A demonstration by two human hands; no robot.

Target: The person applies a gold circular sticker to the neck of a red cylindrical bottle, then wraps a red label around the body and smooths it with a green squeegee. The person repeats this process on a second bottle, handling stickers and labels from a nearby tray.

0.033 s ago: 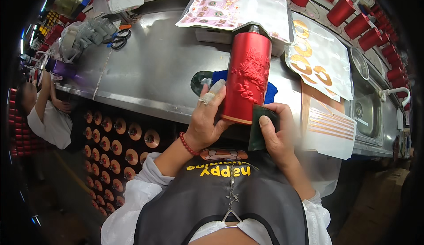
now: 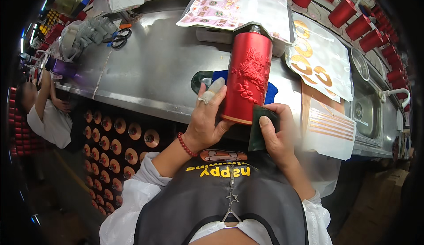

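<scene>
A red cylindrical bottle with a raised floral relief leans with its base toward me and its dark neck pointing away. My left hand is closed on its lower left side, thumb under the base; pale wrapping covers one finger. Between thumb and fingers, my right hand pinches a dark green, flat, scraper-like piece, its edge at the bottle's lower right side. Behind the bottle lies a blue cloth, partly hidden. A dark green rounded object sits to the left of the cloth.
A tray of printed sticker sheets stands beyond the bottle on the metal worktop. Right are sheets of gold decals, copper-coloured strips and a sink. Scissors lie far left; another person works beyond.
</scene>
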